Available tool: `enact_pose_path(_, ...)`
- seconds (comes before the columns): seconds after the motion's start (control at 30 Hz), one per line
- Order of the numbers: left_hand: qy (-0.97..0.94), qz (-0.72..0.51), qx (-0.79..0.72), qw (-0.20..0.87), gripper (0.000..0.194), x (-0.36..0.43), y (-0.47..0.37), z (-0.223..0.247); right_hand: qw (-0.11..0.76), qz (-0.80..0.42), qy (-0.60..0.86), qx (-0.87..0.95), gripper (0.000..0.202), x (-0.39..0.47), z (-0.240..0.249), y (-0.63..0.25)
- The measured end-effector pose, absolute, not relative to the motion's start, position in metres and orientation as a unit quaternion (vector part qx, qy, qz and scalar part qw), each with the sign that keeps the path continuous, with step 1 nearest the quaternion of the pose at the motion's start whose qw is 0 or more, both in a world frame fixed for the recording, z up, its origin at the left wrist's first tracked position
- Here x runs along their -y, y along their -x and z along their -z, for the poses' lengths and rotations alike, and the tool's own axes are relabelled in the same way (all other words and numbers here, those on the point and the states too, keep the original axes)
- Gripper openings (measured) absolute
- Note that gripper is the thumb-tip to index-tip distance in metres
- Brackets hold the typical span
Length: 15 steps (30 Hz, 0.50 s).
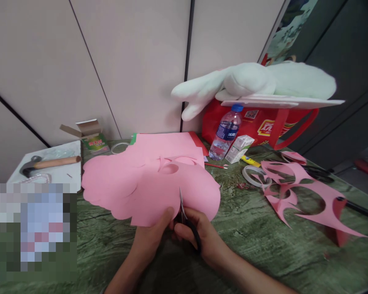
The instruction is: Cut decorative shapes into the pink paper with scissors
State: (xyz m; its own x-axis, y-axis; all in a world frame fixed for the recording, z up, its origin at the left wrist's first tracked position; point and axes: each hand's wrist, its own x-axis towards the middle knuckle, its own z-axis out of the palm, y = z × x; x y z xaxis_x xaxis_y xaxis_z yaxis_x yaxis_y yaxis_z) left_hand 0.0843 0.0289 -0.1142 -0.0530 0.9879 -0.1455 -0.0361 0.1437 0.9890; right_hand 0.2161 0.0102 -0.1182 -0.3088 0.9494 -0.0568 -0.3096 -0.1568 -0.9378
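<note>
My right hand (199,228) grips a pair of black-handled scissors (184,214), its blades pointing away from me over a pink paper sheet (159,200). The near edge of that sheet is pinched in my left hand (161,222), just left of the blades. A curved cut edge runs beside the blades, and an oval hole shows farther up the paper. Several round-edged pink paper shapes (107,179) lie to the left, overlapping the sheet. Behind it is more flat pink paper (168,143). Part of my left fingers is hidden under the paper.
Pink paper offcuts (315,200) and a tape roll (254,176) lie on the right. A water bottle (225,134), a small white carton (239,149) and a red bag (251,122) stand behind. A hammer (52,162) rests on a white board (75,175) at left.
</note>
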Motion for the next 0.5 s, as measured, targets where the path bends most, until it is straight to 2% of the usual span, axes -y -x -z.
enact_pose_path(0.17, -0.435, -0.451, -0.524, 0.577, 0.037, -0.0297, -0.0835, 0.1155, 0.467, -0.668, 0.365, 0.45, 0.049, -0.0112, 0.1193, -0.2148)
enact_pose_path(0.5, -0.414, -0.46, -0.513, 0.594, 0.037, -0.0295, -0.0818, 0.1188, 0.473, -0.654, 0.374, 0.457, 0.046, -0.0106, 0.1196, -0.2163)
